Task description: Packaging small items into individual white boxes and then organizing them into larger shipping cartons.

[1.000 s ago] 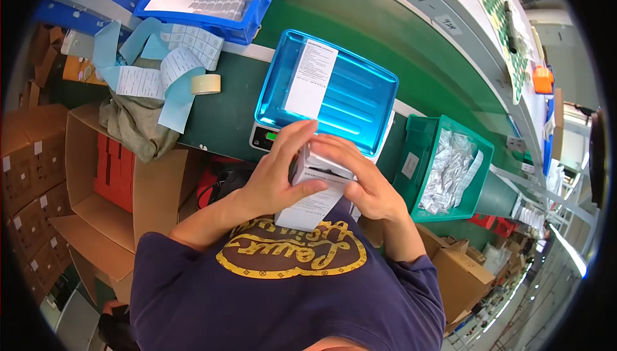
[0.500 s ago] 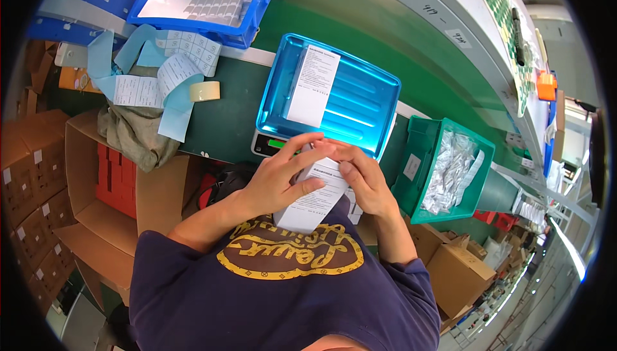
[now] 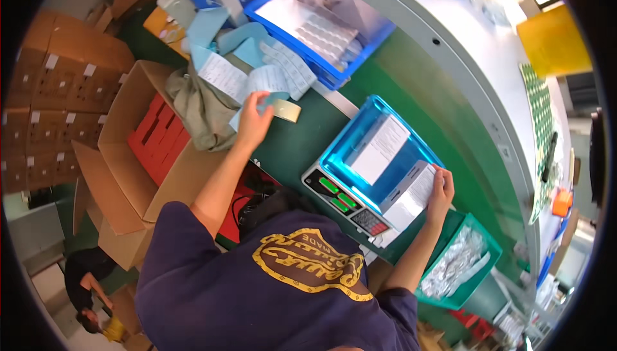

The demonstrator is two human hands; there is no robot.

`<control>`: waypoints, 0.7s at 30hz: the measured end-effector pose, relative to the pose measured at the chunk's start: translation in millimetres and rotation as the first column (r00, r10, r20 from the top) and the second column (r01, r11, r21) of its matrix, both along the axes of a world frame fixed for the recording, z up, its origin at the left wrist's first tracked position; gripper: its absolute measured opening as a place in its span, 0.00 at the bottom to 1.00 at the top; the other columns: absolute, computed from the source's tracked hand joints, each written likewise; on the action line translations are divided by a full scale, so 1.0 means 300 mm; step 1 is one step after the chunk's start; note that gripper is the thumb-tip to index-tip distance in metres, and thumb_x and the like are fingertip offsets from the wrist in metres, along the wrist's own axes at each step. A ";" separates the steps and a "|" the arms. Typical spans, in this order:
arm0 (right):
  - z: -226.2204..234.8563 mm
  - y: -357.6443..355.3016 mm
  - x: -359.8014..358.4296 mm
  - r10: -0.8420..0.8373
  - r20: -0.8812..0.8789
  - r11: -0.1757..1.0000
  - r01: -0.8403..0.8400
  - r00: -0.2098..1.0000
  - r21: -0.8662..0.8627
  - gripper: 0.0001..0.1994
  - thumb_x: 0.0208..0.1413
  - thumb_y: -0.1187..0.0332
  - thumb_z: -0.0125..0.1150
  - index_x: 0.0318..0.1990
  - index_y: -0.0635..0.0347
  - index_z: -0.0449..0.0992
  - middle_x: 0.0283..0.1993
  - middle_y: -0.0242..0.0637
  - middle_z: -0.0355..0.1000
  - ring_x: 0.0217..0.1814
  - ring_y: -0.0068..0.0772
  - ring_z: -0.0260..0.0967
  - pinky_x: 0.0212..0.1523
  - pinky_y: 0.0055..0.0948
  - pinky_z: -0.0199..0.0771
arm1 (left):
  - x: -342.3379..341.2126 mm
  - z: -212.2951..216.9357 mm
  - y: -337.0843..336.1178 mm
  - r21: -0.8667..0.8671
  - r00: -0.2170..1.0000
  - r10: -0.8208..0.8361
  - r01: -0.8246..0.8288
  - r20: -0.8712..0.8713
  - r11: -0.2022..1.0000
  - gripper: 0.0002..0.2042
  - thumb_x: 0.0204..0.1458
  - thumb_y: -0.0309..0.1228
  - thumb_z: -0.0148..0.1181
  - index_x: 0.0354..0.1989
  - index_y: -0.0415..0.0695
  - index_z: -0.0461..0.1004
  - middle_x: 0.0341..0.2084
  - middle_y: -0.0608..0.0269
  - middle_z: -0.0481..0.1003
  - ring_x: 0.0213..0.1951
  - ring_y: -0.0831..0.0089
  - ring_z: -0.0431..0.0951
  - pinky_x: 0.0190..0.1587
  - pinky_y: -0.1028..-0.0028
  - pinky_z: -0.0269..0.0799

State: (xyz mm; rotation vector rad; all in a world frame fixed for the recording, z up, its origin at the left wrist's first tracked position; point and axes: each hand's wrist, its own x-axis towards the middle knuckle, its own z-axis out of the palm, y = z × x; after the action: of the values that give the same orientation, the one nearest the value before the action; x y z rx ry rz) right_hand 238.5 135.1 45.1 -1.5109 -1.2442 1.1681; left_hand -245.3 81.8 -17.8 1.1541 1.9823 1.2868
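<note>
Gripping a white box [image 3: 410, 197] by its end at the blue scale tray [image 3: 416, 148], beside a second box [image 3: 379, 148], the right hand [image 3: 443, 189] seems mid-placement, calling for gentle release, while the left hand [image 3: 255, 121], its pinch impossible to tell, hangs by paper labels [image 3: 267, 80].

Scale tray [image 3: 402, 161]: smooth, high-gloss blue, metallic in appearance. White carton [image 3: 412, 195] in the right fingers [image 3: 443, 180]: smooth paperboard, low sheen. Counter [image 3: 292, 148]: smooth green, near-matt. Cloth [image 3: 204, 112] at its near edge, left: coarse, creased, matt. Label strips [image 3: 223, 76]: thin paper. Bin [image 3: 447, 225]: smooth green plastic. Packets [image 3: 455, 262] inside: crinkled, shiny film.
</note>
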 end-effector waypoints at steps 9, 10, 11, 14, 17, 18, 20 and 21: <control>-0.077 0.087 -0.232 -0.473 0.030 0.779 0.401 0.881 0.483 0.09 0.63 0.75 0.51 0.48 0.68 0.70 0.53 0.42 0.70 0.57 0.33 0.66 0.60 0.30 0.63 | -0.339 0.008 0.375 -0.076 0.926 0.101 -0.137 -0.363 0.988 0.17 0.52 0.39 0.62 0.48 0.44 0.74 0.44 0.54 0.76 0.45 0.56 0.76 0.48 0.64 0.71; -0.048 0.046 -0.247 -0.437 0.043 0.798 0.365 0.898 0.479 0.09 0.62 0.76 0.51 0.48 0.68 0.69 0.52 0.42 0.69 0.57 0.33 0.66 0.59 0.30 0.63 | -0.373 -0.019 0.425 -0.068 0.910 0.149 -0.189 -0.387 0.980 0.18 0.51 0.40 0.64 0.48 0.44 0.75 0.44 0.53 0.77 0.45 0.56 0.77 0.48 0.63 0.71; -0.018 -0.006 -0.247 -0.408 0.064 0.814 0.331 0.911 0.477 0.10 0.62 0.76 0.51 0.49 0.68 0.69 0.52 0.41 0.69 0.56 0.33 0.66 0.59 0.29 0.64 | -0.383 -0.067 0.471 -0.060 0.913 0.156 -0.192 -0.377 0.980 0.18 0.51 0.40 0.64 0.48 0.44 0.75 0.44 0.53 0.77 0.45 0.56 0.77 0.48 0.63 0.71; 0.045 -0.117 -0.251 -0.294 0.101 0.874 0.225 0.950 0.431 0.10 0.61 0.77 0.51 0.49 0.68 0.68 0.50 0.41 0.69 0.55 0.31 0.66 0.58 0.29 0.64 | -0.396 -0.181 0.589 -0.436 0.819 0.038 -0.343 -0.572 0.832 0.20 0.47 0.41 0.67 0.46 0.43 0.76 0.42 0.52 0.79 0.47 0.56 0.78 0.48 0.63 0.71; 0.070 -0.184 -0.266 -0.276 0.076 0.882 0.221 0.958 0.416 0.09 0.61 0.78 0.52 0.48 0.68 0.68 0.49 0.40 0.69 0.54 0.31 0.66 0.58 0.29 0.64 | -0.416 -0.147 0.579 -0.328 0.932 0.148 -0.260 -0.330 0.908 0.24 0.45 0.42 0.69 0.48 0.42 0.74 0.45 0.48 0.77 0.48 0.54 0.77 0.49 0.64 0.71; 0.081 -0.190 -0.279 -0.251 0.055 0.891 0.208 0.967 0.403 0.09 0.61 0.78 0.52 0.48 0.68 0.68 0.49 0.40 0.69 0.53 0.30 0.66 0.57 0.29 0.64 | -0.437 -0.111 0.543 -0.264 0.960 0.195 -0.245 -0.201 0.933 0.26 0.44 0.43 0.70 0.49 0.42 0.74 0.46 0.46 0.77 0.48 0.53 0.77 0.50 0.64 0.71; 0.126 -0.217 -0.278 -0.300 0.040 0.850 0.248 0.953 0.464 0.10 0.60 0.78 0.53 0.49 0.67 0.69 0.49 0.39 0.69 0.52 0.30 0.67 0.57 0.28 0.65 | -0.392 -0.020 0.508 0.046 0.934 0.284 -0.281 -0.217 0.959 0.28 0.42 0.41 0.71 0.51 0.40 0.71 0.47 0.46 0.74 0.48 0.53 0.76 0.49 0.63 0.71; 0.156 -0.233 -0.275 -0.346 0.024 0.807 0.285 0.938 0.517 0.11 0.59 0.79 0.53 0.50 0.67 0.69 0.49 0.39 0.69 0.52 0.30 0.67 0.56 0.27 0.65 | -0.333 0.090 0.489 0.204 0.931 0.316 -0.279 -0.182 0.938 0.29 0.42 0.36 0.72 0.52 0.40 0.69 0.47 0.47 0.73 0.47 0.55 0.76 0.47 0.64 0.72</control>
State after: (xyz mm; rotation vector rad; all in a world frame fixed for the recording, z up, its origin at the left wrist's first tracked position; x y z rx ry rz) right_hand 156.0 65.4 91.8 -1.3236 -1.1966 0.4797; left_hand -345.2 228.5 9.2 1.1416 2.3105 1.5744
